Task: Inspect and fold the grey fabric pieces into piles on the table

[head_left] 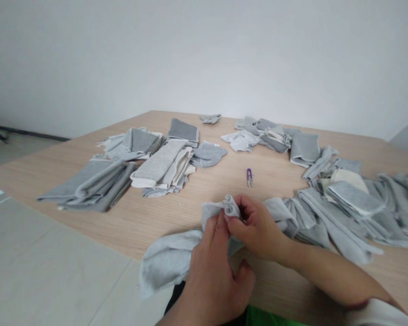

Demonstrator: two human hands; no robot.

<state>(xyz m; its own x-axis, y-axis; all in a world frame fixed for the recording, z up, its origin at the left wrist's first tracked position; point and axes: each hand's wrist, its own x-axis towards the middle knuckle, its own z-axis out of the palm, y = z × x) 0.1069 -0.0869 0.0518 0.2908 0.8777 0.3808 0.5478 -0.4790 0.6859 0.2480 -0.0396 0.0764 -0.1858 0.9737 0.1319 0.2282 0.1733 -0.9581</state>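
Note:
A light grey piece of fabric (170, 260) lies over the near edge of the wooden table (139, 217), part of it hanging off. My left hand (212, 280) is closed on it from the near side, fingers pressing its bunched top. My right hand (258, 228) pinches the same bunched edge (224, 206) from the right, thumb and fingers closed. A small purple thread snip (249, 177) lies on the table just beyond my hands, untouched.
Stacks of grey and cream fabric pieces (163, 167) lie at the left and middle. A long heap of grey pieces (343, 203) runs along the right side, more (268, 136) at the back. Pale tiled floor (37, 271) is at the left, a white wall behind.

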